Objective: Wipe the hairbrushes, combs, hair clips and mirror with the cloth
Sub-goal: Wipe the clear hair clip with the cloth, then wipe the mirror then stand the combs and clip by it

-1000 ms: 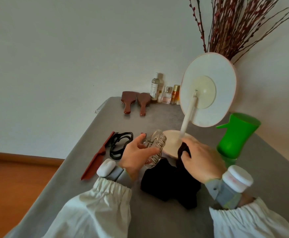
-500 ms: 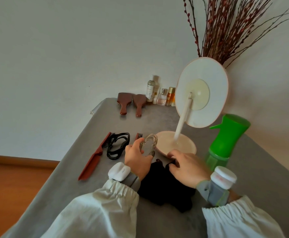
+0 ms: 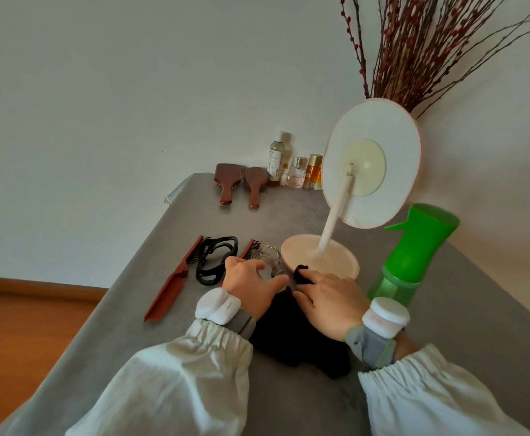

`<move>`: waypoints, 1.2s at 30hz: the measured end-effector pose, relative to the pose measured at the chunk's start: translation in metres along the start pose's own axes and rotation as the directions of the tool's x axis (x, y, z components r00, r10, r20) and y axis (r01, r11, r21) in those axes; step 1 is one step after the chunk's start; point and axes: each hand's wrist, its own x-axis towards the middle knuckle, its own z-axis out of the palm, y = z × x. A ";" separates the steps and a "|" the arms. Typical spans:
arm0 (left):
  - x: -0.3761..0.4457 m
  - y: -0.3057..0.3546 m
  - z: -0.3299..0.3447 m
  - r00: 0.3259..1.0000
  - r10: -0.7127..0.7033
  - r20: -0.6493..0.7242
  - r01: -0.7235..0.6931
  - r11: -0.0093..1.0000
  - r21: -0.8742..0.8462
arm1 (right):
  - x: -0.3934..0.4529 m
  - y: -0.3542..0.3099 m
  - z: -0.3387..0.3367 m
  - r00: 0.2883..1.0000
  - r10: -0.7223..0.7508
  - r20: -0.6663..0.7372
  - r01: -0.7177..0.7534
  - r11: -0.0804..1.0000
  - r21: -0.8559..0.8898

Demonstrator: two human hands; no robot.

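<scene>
The mirror (image 3: pixel 372 162) stood beyond the hands, its dish base (image 3: pixel 320 256) holding only the stem. The left hand (image 3: pixel 248 283) gripped a clear hair clip (image 3: pixel 270 258); the right hand (image 3: pixel 328 298) pinched the black cloth (image 3: pixel 289 335) beside it.

On the grey worktop (image 3: pixel 289 215) the left hand (image 3: pixel 248 286) holds a clear hair clip (image 3: pixel 268 258) near the base of the mirror (image 3: pixel 372 163). The right hand (image 3: pixel 329 302) grips a black cloth (image 3: pixel 292 338), which lies under both wrists. Left of the hands lie a black hair clip (image 3: pixel 215 259) and a reddish-brown comb (image 3: pixel 172 284). Two wooden hairbrushes (image 3: pixel 241 185) and small bottles (image 3: pixel 295 169) stand far back by the wall. A green spray bottle (image 3: pixel 411 250) stands right, just beside the mirror.
</scene>
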 end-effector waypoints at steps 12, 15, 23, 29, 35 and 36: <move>-0.005 0.010 -0.002 0.996 0.039 -0.084 -0.037 0.999 0.028 | 0.002 0.011 0.006 0.988 0.154 -0.031 -0.157 0.984 -0.087; -0.006 0.010 0.000 0.995 0.061 -0.073 -0.059 0.998 0.037 | -0.001 0.016 0.005 0.987 0.161 -0.022 -0.162 0.983 -0.090; -0.005 0.008 0.002 0.993 0.109 -0.054 -0.108 0.994 0.014 | -0.021 0.019 -0.022 0.840 0.158 -0.519 -0.129 0.987 0.092; -0.006 0.008 -0.001 0.993 0.104 -0.060 -0.105 0.994 -0.007 | -0.032 0.035 -0.061 0.358 0.219 -0.908 -0.252 0.959 0.132; -0.014 0.016 -0.004 0.994 0.076 -0.072 -0.081 0.995 -0.064 | -0.037 0.048 -0.061 0.461 0.719 -0.520 0.040 0.568 0.822; -0.013 0.015 -0.004 0.995 0.078 -0.066 -0.082 0.995 -0.065 | -0.037 0.053 -0.058 0.479 0.738 -0.475 0.077 0.504 0.860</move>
